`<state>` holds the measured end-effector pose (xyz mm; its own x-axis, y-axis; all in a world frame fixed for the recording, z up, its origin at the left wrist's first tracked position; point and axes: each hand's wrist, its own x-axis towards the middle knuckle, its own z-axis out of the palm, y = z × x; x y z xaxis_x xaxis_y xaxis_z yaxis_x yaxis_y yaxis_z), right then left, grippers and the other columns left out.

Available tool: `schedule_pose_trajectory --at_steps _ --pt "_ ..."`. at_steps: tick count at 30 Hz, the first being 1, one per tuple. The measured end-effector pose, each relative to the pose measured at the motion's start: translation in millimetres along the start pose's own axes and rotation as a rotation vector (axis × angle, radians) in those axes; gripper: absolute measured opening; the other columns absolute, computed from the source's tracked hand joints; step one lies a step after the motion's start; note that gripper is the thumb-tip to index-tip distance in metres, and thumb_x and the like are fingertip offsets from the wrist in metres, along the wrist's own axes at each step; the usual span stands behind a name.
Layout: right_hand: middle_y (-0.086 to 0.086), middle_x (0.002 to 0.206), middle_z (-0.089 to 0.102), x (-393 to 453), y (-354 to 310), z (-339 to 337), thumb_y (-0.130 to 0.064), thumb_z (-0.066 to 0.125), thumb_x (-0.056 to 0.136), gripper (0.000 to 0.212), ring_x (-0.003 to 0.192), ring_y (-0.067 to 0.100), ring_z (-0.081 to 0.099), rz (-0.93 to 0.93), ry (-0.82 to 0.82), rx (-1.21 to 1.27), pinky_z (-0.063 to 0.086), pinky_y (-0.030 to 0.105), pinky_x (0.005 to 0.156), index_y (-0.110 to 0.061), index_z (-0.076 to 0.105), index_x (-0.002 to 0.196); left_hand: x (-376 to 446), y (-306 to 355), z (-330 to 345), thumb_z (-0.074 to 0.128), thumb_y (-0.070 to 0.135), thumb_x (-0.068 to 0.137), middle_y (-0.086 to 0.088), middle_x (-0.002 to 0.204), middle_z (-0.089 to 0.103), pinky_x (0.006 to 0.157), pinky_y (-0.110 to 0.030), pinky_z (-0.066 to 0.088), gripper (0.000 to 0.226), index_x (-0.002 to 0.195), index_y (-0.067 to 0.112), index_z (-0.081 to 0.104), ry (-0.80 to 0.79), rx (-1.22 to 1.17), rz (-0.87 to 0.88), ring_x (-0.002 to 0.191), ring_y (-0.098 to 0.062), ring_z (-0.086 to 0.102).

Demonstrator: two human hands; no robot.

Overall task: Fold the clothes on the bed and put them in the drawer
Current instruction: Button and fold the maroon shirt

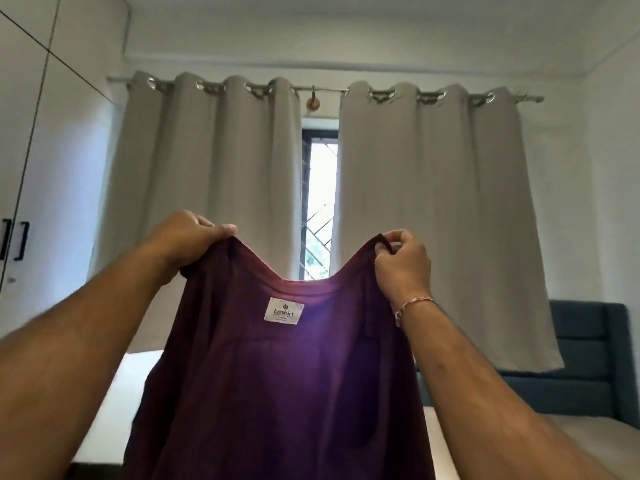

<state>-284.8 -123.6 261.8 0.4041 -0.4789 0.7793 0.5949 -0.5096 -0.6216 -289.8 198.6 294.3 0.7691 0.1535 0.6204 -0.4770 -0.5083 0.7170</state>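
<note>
My left hand and right hand each pinch a shoulder of the maroon T-shirt, fingers curled tight around the fabric. I hold it up before the beige curtains; its soft knit hangs loose, white neck label facing me.

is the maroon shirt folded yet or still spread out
Spread out, not folded: the maroon shirt hangs open, left hand and right hand gripping its shoulders.

Maroon shirt aloft — left hand, right hand at its shoulders.
</note>
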Motion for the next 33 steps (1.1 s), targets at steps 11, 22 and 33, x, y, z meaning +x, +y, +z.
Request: schedule_pose_trajectory --at_steps 11,22,33 --pt "-0.001 0.064 0.067 18 -118 -69 -0.008 0.074 0.078 0.020 0.063 0.018 0.061 0.010 0.004 0.528 0.051 0.030 0.058 -0.020 0.073 0.061 -48 152 -42 0.043 0.018 0.083 -0.003 0.055 0.048 0.042 -0.018 0.044 0.017 0.069 0.015 0.051 -0.124 -0.594 0.126 0.043 -0.018 0.047" --pt "0.005 0.080 0.073 -52 48 11 -0.022 0.073 0.079 0.017 0.082 0.030 0.069 0.216 -0.295 -0.242 0.048 0.028 0.070 -0.018 0.061 0.067 -28 -31 76 0.085 0.026 0.081 -0.008 0.092 0.080 0.074 -0.028 0.052 0.015 0.090 0.014 0.083 -0.022 0.388 0.008 0.088 -0.026 0.074" --pt "-0.004 0.074 0.078 -346 226 -16 -0.018 0.084 0.083 0.014 0.076 0.017 0.072 0.837 -0.393 -0.054 0.061 0.048 0.086 -0.025 0.080 0.072 -259 -271 209 0.082 0.008 0.079 0.016 0.072 0.068 0.073 -0.020 0.051 0.025 0.081 0.029 0.067 0.093 0.001 -0.306 0.070 0.002 0.065"
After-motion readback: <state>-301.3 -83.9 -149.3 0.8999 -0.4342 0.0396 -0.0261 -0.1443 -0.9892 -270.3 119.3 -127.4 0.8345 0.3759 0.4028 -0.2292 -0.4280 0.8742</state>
